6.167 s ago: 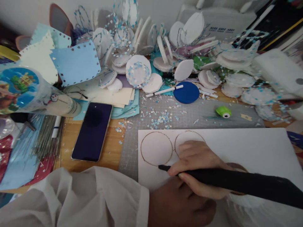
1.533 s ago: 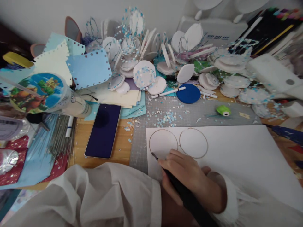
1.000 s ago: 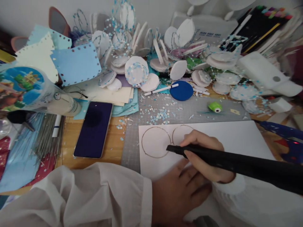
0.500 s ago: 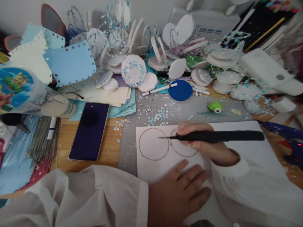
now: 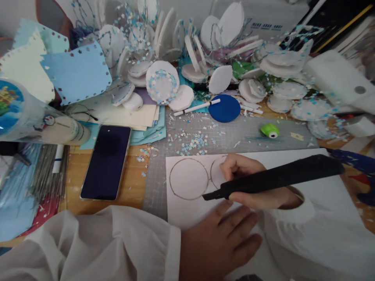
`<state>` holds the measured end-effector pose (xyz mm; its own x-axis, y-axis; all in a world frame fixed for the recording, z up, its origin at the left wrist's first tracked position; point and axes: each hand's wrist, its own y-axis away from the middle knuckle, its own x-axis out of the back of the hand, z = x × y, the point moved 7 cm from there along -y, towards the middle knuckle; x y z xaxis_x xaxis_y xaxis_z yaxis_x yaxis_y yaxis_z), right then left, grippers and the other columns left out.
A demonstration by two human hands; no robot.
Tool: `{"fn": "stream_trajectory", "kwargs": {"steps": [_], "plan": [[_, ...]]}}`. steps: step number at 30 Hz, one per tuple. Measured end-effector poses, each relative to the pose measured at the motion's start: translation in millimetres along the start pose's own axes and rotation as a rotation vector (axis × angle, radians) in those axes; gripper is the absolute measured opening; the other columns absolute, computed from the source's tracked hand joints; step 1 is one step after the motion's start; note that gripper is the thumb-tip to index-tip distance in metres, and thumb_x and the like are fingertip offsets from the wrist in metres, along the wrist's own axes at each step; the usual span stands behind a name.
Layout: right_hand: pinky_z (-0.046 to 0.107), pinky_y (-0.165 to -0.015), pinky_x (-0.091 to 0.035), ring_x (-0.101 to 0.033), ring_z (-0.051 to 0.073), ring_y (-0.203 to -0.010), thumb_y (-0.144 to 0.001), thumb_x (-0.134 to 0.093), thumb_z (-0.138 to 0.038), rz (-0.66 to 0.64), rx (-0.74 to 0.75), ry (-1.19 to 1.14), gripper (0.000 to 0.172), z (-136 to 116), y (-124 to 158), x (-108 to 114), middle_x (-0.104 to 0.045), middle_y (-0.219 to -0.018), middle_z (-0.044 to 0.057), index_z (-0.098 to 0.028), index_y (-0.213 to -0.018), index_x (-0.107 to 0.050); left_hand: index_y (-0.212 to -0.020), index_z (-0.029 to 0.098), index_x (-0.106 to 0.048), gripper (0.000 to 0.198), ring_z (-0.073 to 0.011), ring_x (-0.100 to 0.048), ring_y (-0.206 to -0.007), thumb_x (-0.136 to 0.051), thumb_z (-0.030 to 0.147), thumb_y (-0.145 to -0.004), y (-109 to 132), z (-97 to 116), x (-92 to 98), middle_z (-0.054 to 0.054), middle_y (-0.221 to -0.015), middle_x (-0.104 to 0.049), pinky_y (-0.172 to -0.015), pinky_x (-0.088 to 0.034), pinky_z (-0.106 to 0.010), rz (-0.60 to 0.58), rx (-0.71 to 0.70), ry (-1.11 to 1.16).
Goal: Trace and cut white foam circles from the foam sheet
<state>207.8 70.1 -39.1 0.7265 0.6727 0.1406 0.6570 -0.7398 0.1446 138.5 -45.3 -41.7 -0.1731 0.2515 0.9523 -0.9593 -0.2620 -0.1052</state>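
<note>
My left hand [image 5: 219,242] lies flat with its fingers spread on the white sheet [image 5: 187,212], holding it against the grey cutting mat. My right hand [image 5: 258,179] is closed around a black utility knife [image 5: 275,175], thumb below and fingers above the handle. The knife's dark, slanted blade points left, by the lower right edge of a drawn circle [image 5: 189,179]. A second circle [image 5: 215,171] adjoins it and is largely hidden behind the right hand and knife. Whether the blade touches the paper I cannot tell.
White foam pieces [image 5: 221,79] crowd the back. A blue disc [image 5: 224,108], a white pen [image 5: 197,107] and a green punch [image 5: 269,130] lie on the cutting mat [image 5: 158,171]. A phone [image 5: 106,162] and a plastic cup [image 5: 38,117] are left; a blue glue gun [image 5: 351,160] is right.
The knife has turned in my right hand, so its broad side now shows and its tip sits lower, near the circle's edge. My left hand stays on the sheet. The view has shifted slightly.
</note>
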Motion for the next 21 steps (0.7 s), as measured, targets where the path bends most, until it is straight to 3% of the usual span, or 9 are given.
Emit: {"fn": "stream_trajectory", "kwargs": {"steps": [21], "plan": [[0.022, -0.05, -0.034, -0.041, 0.01, -0.059, -0.074, -0.064, -0.023, -0.046, 0.022, 0.186, 0.021, -0.6, -1.7, -6.8, -0.046, -0.071, -0.003, -0.022, -0.079, -0.044, -0.14, 0.017, -0.04, 0.056, -0.0289, -0.036, -0.135, -0.034, 0.05, -0.095, -1.1, -0.7, 2.3, -0.014, -0.151, -0.033, -0.111, -0.016, -0.047, 0.02, 0.026, -0.003]]}}
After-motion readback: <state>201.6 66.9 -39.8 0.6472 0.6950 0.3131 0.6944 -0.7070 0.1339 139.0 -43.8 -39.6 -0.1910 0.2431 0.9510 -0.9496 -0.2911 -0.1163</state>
